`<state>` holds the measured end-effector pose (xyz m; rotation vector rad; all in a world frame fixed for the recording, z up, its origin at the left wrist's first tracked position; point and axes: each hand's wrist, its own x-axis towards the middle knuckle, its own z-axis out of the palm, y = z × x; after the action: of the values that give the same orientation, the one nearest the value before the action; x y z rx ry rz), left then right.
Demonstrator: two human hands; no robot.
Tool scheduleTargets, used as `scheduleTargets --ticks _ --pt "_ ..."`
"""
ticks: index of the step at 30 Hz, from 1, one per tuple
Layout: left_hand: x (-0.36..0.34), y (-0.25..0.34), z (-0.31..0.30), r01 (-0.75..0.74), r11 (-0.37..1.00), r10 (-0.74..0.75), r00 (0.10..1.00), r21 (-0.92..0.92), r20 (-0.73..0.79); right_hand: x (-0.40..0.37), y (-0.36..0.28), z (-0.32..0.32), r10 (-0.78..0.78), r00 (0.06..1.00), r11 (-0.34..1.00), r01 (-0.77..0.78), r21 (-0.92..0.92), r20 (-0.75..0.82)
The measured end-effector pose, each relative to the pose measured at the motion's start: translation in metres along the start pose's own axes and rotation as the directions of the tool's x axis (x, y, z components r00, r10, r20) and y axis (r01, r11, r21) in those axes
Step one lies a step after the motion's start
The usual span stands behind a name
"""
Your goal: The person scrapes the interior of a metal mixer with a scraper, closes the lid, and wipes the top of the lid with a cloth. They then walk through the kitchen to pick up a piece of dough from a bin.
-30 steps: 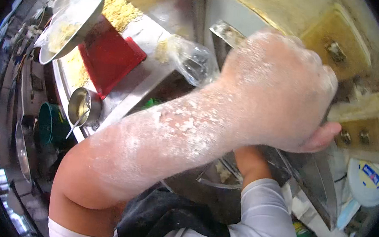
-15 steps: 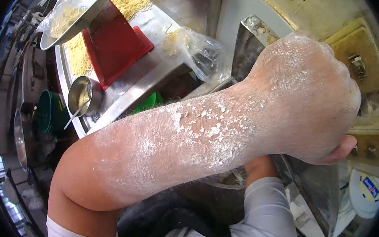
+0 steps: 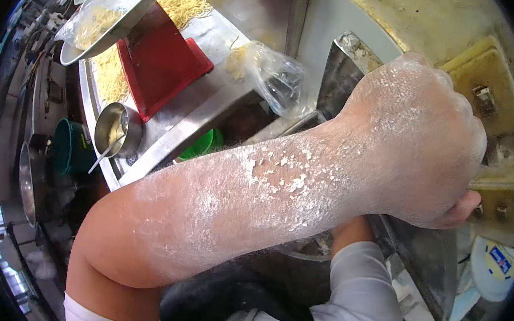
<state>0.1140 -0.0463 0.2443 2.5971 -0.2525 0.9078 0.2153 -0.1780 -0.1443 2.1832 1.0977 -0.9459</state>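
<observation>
My left hand [image 3: 418,140] is curled closed at the right, back upward and dusted with white powder. Its palm side is hidden, so anything inside cannot be made out. White flakes stick to the left forearm [image 3: 266,191], which crosses the view in front of a metal machine part [image 3: 342,70]. Yellowish blocks with metal fittings [image 3: 486,88] are nearest to this hand. My right arm, in a white sleeve [image 3: 362,277], reaches up from below; its hand is hidden under the left forearm, near the rim of a round clear container [image 3: 304,256].
At the upper left, noodles [image 3: 185,1] lie on a metal table [image 3: 218,40] beside a red scale [image 3: 162,62] whose pan [image 3: 113,34] holds bagged noodles. Also there are a metal pot [image 3: 117,128], a plastic bag [image 3: 275,77], green containers [image 3: 70,146] and a white lid [image 3: 496,267].
The view has shifted slightly, so the table and scale appear a little further right. My left hand stays curled and sits slightly lower in view.
</observation>
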Motion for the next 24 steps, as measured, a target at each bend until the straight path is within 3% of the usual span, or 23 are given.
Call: scheduleTargets --ticks 11,13,17,19,20,21,23,24 --pt "-0.001 0.000 -0.002 0.000 1.000 0.000 1.000 -0.005 0.025 0.012 -0.014 0.002 -0.003 1.000 0.999 0.004 -0.034 0.017" --pt "-0.002 -0.002 -0.001 0.024 1.000 -0.022 0.992 -0.010 0.120 0.011 -0.014 0.001 -0.003 1.000 0.999 0.004 -0.042 0.026" --pt "0.000 0.002 -0.001 0.031 0.999 -0.029 0.997 -0.021 0.073 -0.001 -0.009 -0.006 -0.019 0.999 0.999 0.020 -0.027 0.042" --pt "-0.002 0.004 -0.004 0.105 0.993 -0.101 0.991 -0.050 0.086 -0.011 -0.005 -0.008 -0.033 0.998 0.999 0.032 0.010 0.061" --pt "0.001 0.005 -0.017 0.161 0.985 -0.137 0.952 -0.068 0.275 -0.018 -0.002 -0.010 -0.038 0.996 0.999 0.036 0.031 0.081" --pt "0.000 0.006 -0.014 0.152 0.982 -0.117 0.955 -0.114 0.271 -0.030 0.000 -0.007 -0.047 0.994 0.998 0.043 0.050 0.098" --pt "-0.001 0.008 -0.007 0.078 0.996 -0.068 0.981 -0.051 0.181 -0.066 0.012 0.007 -0.120 0.982 0.993 0.116 0.036 0.144" --pt "-0.001 0.008 -0.006 0.048 0.999 -0.046 0.990 -0.010 0.133 -0.077 0.025 0.009 -0.275 0.948 0.956 0.287 -0.059 0.159"
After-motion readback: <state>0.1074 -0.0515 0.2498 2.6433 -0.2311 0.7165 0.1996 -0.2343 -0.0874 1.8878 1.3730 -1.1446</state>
